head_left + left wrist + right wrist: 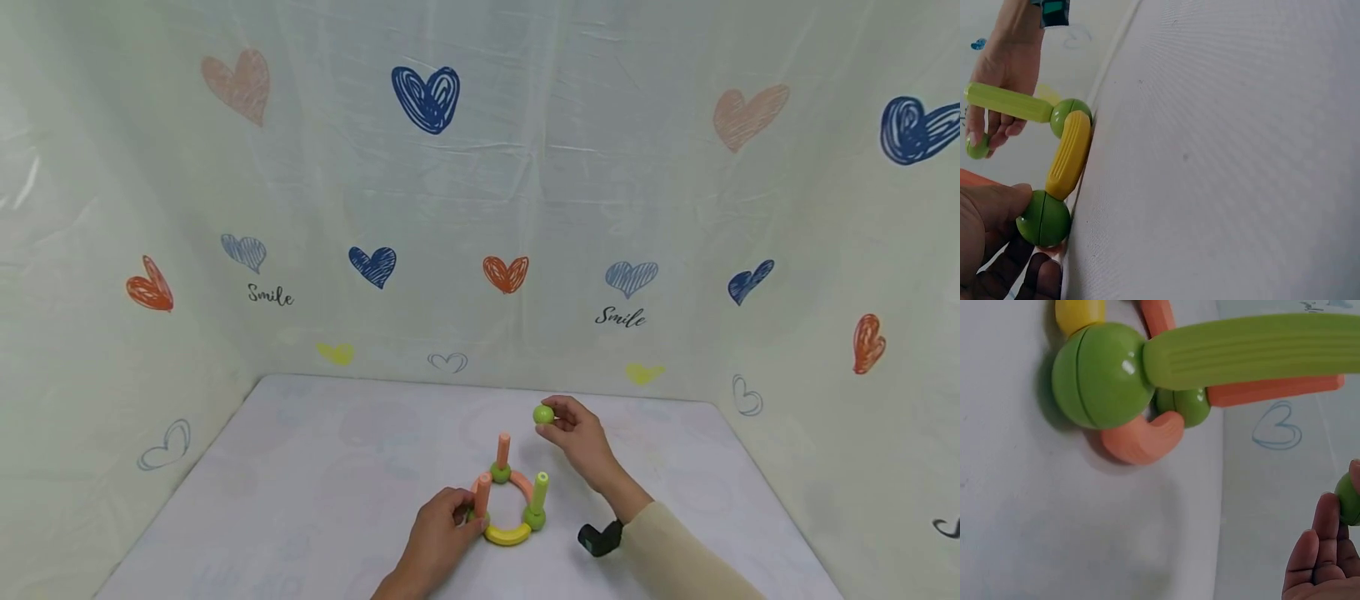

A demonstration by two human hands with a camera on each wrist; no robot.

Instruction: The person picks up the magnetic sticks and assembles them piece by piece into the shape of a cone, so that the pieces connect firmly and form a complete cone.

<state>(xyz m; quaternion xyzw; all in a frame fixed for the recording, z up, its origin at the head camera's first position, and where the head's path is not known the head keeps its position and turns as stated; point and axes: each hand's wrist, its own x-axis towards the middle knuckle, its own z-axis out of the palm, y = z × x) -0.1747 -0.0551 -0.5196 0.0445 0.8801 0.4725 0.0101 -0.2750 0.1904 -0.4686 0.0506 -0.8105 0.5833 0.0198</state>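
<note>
A ring-shaped toy frame of curved pieces, one of them a yellow curved piece (507, 536), sits on the table, joined by green balls. Upright from the balls rise two orange rods, a back one (503, 451) and a front-left one (482, 495), and a light-green rod (540, 492) at front right. My left hand (441, 533) grips the frame's front-left green ball (1044, 219), thumb on its side. Raised behind and right of the frame, my right hand (581, 438) pinches a loose green ball (543, 414) between thumb and fingertips.
A white-covered table (300, 483) carries the frame. Behind it hangs a pale curtain (465, 192) printed with hearts. A dark wrist-worn device (600, 539) shows beside the right sleeve (678, 554).
</note>
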